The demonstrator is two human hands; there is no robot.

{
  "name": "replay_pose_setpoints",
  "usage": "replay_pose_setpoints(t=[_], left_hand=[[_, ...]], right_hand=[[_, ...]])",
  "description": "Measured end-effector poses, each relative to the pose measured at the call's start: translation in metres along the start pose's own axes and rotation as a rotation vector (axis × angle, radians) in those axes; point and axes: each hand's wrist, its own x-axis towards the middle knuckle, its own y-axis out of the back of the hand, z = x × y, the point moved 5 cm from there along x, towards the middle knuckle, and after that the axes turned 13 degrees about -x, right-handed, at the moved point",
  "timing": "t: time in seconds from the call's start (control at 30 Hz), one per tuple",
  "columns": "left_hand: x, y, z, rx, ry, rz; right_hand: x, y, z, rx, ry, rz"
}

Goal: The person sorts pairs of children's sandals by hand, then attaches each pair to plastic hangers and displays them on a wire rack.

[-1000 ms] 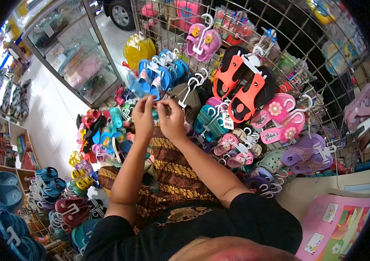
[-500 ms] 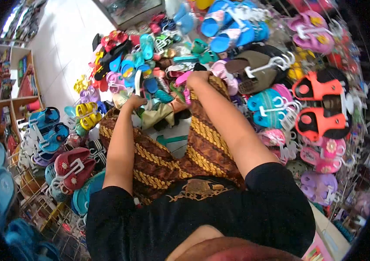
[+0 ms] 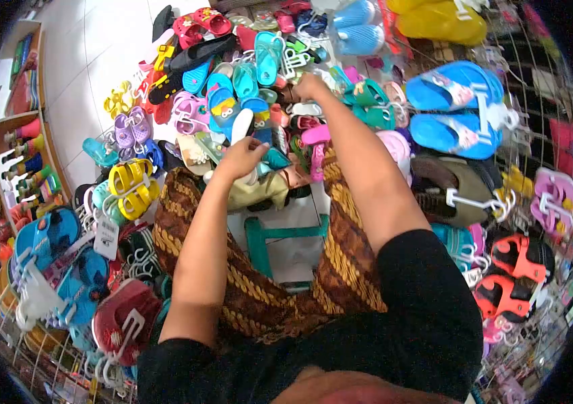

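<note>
Roughly, with 12 straight ahead, pale floor tiles (image 3: 114, 34) give the widest room between 10 and 11 o'clock, edged by a wooden shelf (image 3: 17, 122) towards 9. The footwear pile (image 3: 244, 81) spreads around 11 and 12; it looks light and springy, though loose pairs could slide and hanger hooks may snag. Big blue slippers (image 3: 458, 87) crowd 2 o'clock, limiting sideways movement there. Nearer, a green stool (image 3: 257, 249) shows between the knees, just this side of an olive cloth piece (image 3: 259, 194) that seems soft and floppy, best gathered from beneath.

The two hands are apart. At 11, the left hand (image 3: 239, 160), fingers partly curled, is beside a white sole (image 3: 242, 125), likely stiffish and smooth, easiest pinched across its middle. At 12, the right hand (image 3: 309, 87) reaches into the pile near a small brown shoe (image 3: 288, 93); whether either hand grips anything, I cannot tell.
</note>
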Motion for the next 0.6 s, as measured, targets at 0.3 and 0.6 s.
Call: replay_pose_setpoints(t=[0.3, 0.6], left_hand=[[-0.004, 0.003, 0.019, 0.019, -0.075, 0.041], [-0.007, 0.002, 0.019, 0.036, -0.025, 0.036]], right_hand=[[0.182, -0.052, 0.131, 0.489, -0.421, 0.428], [0.135, -0.023, 0.096, 0.128, -0.118, 0.410]])
